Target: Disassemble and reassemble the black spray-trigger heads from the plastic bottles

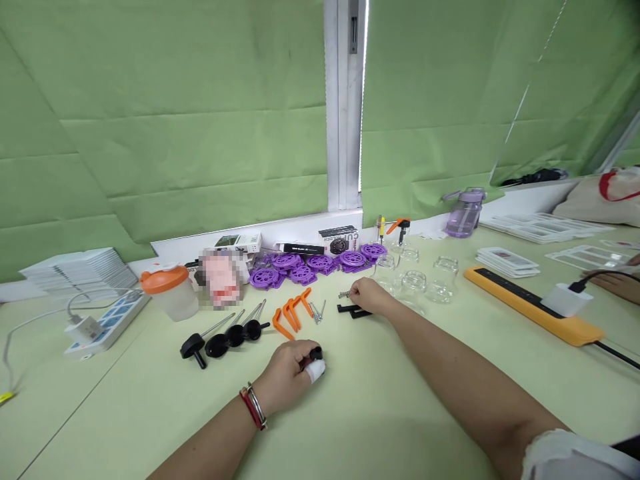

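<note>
My left hand point(295, 373) is closed around a small black part point(317, 353) near the middle of the table; one finger carries a white wrap. My right hand point(367, 297) reaches forward, its fingers pressed together at some small metal springs point(343, 294); what lies between the fingertips is hidden. Just below it are black clip-like parts point(353, 311), partly covered by the hand. Left of these lie thin metal pins point(317, 312) and several orange levers point(291, 315). Black round pieces with metal rods point(236, 335) stand farther left.
Purple wheel-like parts point(305, 265) are heaped at the back, with boxes point(339, 240) behind. Clear glass jars point(414, 285) stand right of my right hand. An orange power strip point(535, 307) lies at right, near another person's hand point(617, 283). An orange-lidded cup point(173, 293) stands left.
</note>
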The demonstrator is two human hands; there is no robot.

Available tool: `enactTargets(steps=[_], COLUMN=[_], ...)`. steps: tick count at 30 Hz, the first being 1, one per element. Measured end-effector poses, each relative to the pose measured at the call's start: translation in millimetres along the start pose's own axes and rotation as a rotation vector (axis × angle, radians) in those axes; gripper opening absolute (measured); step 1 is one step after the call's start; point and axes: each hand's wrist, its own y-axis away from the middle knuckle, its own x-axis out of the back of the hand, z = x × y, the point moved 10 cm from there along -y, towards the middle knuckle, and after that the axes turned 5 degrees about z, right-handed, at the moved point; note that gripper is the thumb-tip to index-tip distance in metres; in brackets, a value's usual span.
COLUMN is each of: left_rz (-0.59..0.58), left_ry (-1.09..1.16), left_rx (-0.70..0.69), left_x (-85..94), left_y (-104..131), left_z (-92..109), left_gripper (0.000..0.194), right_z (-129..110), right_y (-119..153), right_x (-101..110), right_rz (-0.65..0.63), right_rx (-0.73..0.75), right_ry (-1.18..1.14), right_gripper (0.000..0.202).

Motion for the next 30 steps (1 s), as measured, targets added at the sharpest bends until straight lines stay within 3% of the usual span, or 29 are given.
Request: enactTargets(steps=[5, 10, 13, 20, 30], left_rz=[0.0, 0.002, 0.018, 0.035, 0.032], left_ry=[0.0, -0.012, -0.025, -0.028, -0.015], left_rx=[-0.013, -0.037, -0.048, -0.051, -0.063], left_x=[0.2, -0.1, 0.8, 1.2, 0.3], left_y=[-1, -1, -1, -1, -1], left_z=[1, 1, 1, 1, 2], left_gripper=[0.019, 0.018, 0.019, 0.019, 0.019], right_z=[-41, -106, -125, -130, -130], right_y=[22, 67, 83, 90, 89], right_x=[1, -7, -9, -19, -18], right_rz=[-0.103, -0.377, -0.43, -0.469, -0.452], right_rx=[0.14, 0.364, 0.426, 0.423, 0.451], right_ry=[-0.167, -0.433, -0.452, -0.447, -0.452], right_gripper=[0.013, 0.016, 0.014, 0.013, 0.013])
